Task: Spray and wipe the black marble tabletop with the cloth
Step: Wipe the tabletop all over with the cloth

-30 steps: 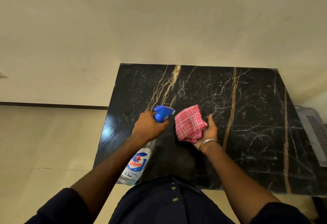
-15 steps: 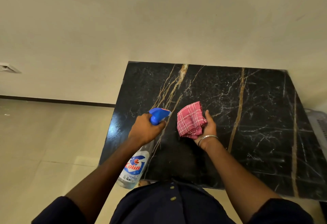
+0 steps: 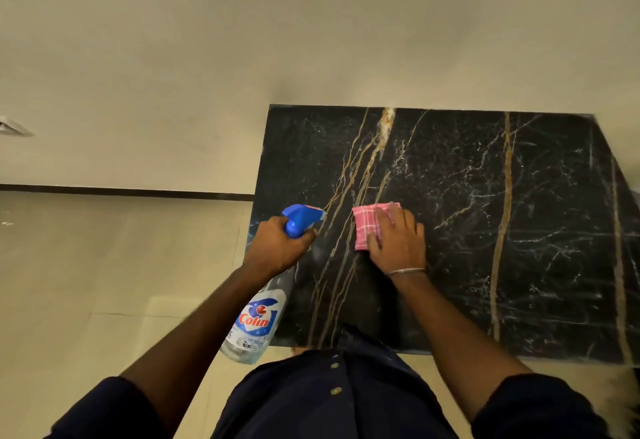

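The black marble tabletop [image 3: 485, 230], veined with gold and white, fills the right half of the view. My left hand [image 3: 277, 248] grips the neck of a clear spray bottle [image 3: 254, 324] with a blue trigger head [image 3: 301, 220], held over the table's left edge with the nozzle pointing right. A folded pink checked cloth [image 3: 367, 227] lies flat on the marble. My right hand [image 3: 398, 241] presses on it palm down, fingers spread over its right part.
A cream wall [image 3: 311, 40] rises behind the table, with a dark skirting strip [image 3: 121, 191] at its foot. Beige floor tiles [image 3: 86, 282] lie to the left. A wall fitting [image 3: 12, 126] shows at the far left edge.
My right hand has turned over, from holding the cloth up palm-up to pressing it flat on the marble. The spray bottle stays in my left hand. The view has shifted left.
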`<state>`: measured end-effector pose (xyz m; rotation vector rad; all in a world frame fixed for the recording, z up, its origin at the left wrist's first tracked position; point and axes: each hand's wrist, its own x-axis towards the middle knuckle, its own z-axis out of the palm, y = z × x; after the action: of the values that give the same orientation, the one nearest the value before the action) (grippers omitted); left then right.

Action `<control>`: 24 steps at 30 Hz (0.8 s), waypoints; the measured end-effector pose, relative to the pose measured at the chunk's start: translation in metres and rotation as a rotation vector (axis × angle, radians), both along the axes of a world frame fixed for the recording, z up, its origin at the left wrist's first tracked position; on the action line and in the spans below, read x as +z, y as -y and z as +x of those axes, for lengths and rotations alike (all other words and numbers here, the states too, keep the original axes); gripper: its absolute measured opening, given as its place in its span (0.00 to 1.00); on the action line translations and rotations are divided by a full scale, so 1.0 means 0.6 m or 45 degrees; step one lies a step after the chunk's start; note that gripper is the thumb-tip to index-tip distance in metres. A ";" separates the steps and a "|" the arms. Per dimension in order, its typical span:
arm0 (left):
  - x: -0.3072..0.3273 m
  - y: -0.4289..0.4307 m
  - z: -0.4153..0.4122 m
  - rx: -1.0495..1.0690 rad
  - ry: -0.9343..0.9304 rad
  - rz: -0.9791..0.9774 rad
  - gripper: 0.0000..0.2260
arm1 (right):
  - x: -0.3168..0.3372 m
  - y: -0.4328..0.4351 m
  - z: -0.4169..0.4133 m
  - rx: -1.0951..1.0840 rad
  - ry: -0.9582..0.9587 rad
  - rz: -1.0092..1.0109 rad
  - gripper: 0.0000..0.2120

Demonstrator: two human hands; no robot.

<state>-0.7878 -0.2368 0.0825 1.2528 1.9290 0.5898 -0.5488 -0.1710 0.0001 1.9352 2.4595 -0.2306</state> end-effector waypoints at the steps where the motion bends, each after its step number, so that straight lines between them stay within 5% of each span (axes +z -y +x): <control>1: -0.002 0.001 -0.008 -0.003 0.008 -0.002 0.14 | -0.008 -0.008 0.003 0.040 0.021 -0.048 0.30; 4: -0.009 0.006 -0.032 0.000 0.023 -0.011 0.14 | -0.040 -0.019 -0.015 0.023 0.066 -0.278 0.31; 13: -0.006 0.004 -0.060 0.097 -0.069 0.006 0.10 | -0.058 0.061 -0.226 0.180 -0.005 -0.246 0.35; 18: -0.008 -0.001 -0.077 0.125 -0.042 -0.019 0.12 | -0.059 0.051 -0.198 0.354 -0.026 -0.203 0.32; 24: -0.017 -0.003 -0.107 0.164 -0.022 -0.003 0.12 | -0.065 -0.001 -0.079 -0.251 -0.049 -0.123 0.33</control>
<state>-0.8521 -0.2348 0.0724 1.1415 2.0351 0.6433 -0.5965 -0.1705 -0.0387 2.1504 2.2324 -0.3835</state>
